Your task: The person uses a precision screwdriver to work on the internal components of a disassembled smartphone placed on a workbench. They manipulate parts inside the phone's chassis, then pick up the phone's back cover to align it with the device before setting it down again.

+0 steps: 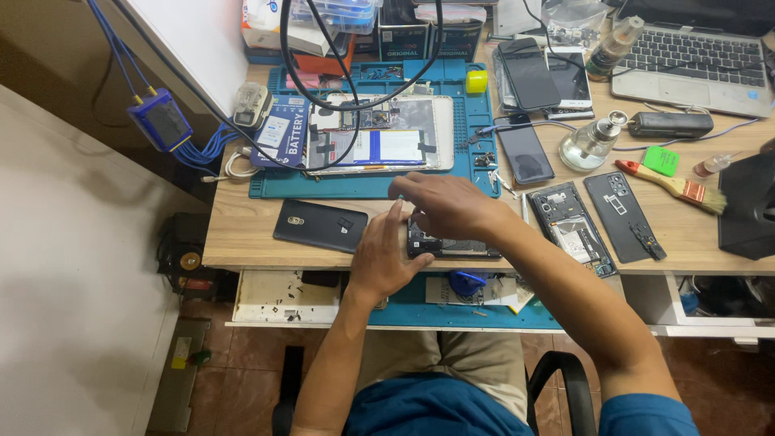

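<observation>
At the centre of the frame, near the front edge of the wooden desk [242, 234], both hands work on an opened smartphone [452, 245] with its back removed. The left hand [386, 257] lies along the phone's left end, fingers curled narrow against it. The right hand [444, 206] arches over the top with its fingertips pinched together; whether it holds a tool or a small part cannot be told.

The phone looks light, thin and stiff, with bare, fragile internals. It is likely best taken by the long side edges of its frame, never by the exposed boards.

By count: one opened tablet [379, 136] on the blue mat [468, 121] at upper centre; one black phone back cover [320, 225] to the left; a second gutted phone [571, 228] and one more black cover [623, 215] at centre right; one brush [674, 186]; one glass bottle [593, 144]; one laptop [694, 64] at upper right.
</observation>
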